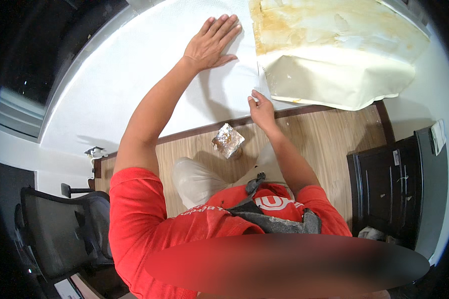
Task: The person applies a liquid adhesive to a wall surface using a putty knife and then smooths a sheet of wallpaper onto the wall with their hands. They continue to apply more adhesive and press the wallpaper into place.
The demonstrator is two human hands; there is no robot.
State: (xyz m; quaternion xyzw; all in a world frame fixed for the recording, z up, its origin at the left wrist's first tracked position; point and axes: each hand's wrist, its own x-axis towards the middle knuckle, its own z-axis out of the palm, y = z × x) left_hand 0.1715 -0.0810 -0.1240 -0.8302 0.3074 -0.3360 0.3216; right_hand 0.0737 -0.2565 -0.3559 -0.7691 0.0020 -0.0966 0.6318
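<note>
My left hand lies flat on a white textured wall covering, its fingers stretched out and a little spread. Lower down, my right hand is at the covering's side edge, near the bottom of the wall. Its fingers are curled, with thumb and forefinger close together; whether a bit of the edge is between them cannot be made out. Right of the seam, a cream sheet hangs folded down over the wall's lower part. Above it shows a patch of wall stained yellow-brown.
A square foil-covered object stands near my knees on the wood-look floor. Dark baseboard runs along the wall. At left are a wall outlet with a white cord and a black mesh chair; at right, a dark cabinet.
</note>
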